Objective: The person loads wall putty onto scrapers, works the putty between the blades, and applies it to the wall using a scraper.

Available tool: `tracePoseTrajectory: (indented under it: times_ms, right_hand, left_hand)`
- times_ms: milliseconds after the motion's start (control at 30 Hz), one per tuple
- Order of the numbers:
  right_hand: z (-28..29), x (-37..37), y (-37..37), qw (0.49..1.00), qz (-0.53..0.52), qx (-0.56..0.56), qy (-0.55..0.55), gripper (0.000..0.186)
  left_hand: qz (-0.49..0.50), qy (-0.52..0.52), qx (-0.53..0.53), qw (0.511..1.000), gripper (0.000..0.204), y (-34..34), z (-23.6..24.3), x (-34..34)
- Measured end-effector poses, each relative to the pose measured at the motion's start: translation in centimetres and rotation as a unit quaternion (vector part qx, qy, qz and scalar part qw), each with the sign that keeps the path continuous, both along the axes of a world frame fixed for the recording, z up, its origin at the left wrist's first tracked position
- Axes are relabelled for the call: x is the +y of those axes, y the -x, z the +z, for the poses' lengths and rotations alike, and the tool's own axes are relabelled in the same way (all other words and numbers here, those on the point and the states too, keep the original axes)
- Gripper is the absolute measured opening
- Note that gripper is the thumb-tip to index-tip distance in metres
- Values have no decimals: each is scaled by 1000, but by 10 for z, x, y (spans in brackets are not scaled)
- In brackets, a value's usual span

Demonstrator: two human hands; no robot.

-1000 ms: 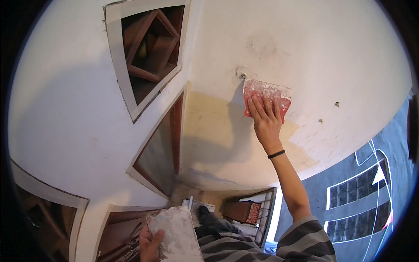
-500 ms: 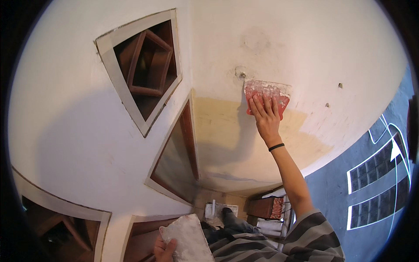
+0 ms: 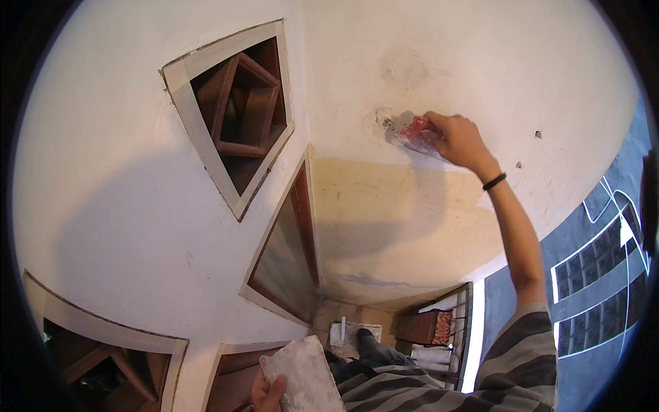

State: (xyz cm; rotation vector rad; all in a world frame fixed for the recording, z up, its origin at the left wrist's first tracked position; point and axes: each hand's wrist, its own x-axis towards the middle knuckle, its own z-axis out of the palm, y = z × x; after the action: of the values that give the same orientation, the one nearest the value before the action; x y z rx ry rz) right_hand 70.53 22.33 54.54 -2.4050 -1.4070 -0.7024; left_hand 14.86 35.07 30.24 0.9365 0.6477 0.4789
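Observation:
My right hand (image 3: 458, 141) grips a red plastic putty spreader (image 3: 416, 128), smeared with white filler, tilted against the wall beside a rough hole (image 3: 388, 121) with grey patching around it. The hand's shadow falls below on the cream-painted band (image 3: 357, 199). At the bottom, my left hand (image 3: 271, 388) holds a flat board (image 3: 298, 371) coated in whitish filler, its thumb on the face. Two small holes (image 3: 539, 134) mark the wall to the right.
Dark wooden-framed openings with taped borders (image 3: 180, 72) break the left wall. Below are my shoe (image 3: 366, 338), a filler-stained tray (image 3: 338, 333) on the tiled floor and a brown stacked item (image 3: 429, 326). At right, a blue-grey wall (image 3: 587, 254) has dark glass-block strips and white cables.
My right wrist has turned, and the spreader has gone from lying broad-side on the wall below the hole to a tilted position up beside it. The left hand and board shifted rightward in view.

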Motion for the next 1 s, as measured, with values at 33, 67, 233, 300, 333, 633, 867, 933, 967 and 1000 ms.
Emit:
tracePoseTrajectory:
  times_ms: [33, 67, 233, 300, 333, 633, 867, 933, 967, 1000]
  right_hand:
    - [10, 4, -6, 1000, 8, 18, 7, 19]
    - [18, 9, -10, 1000, 9, 17, 10, 19]
    - [36, 26, -24, 997, 9, 9, 75, 31]
    - [37, 28, -26, 998, 23, 5, 63, 33]
    - [37, 28, -25, 998, 22, -5, 66, 34]
    - [35, 23, -30, 1000, -3, -16, 21, 35]
    - [30, 14, -37, 996, 26, -33, -74, 19]
    - [37, 7, -31, 998, 3, -21, -57, 18]
    - [38, 3, -26, 999, -19, -9, -41, 17]
    - [33, -1, -18, 999, -20, -9, -41, 17]
  left_hand:
    - [-11, -12, 3, 1000, 55, -2, -1, 2]
    - [-24, -23, 6, 999, 55, -3, -2, 3]
    - [-20, -27, -6, 999, 56, -11, -7, 5]
    - [-23, -26, -6, 999, 57, -14, -10, 3]
    - [-7, -8, -3, 1000, 60, -17, -9, 1]
    - [16, 4, 33, 999, 64, -38, 4, -2]
    - [-6, -5, -1, 1000, 54, -40, -4, 2]
    - [-12, -6, -10, 1000, 54, -40, -6, 3]
    - [-17, -7, -19, 1000, 53, -40, -6, 3]
    - [-17, -7, -19, 1000, 53, -40, -4, 1]
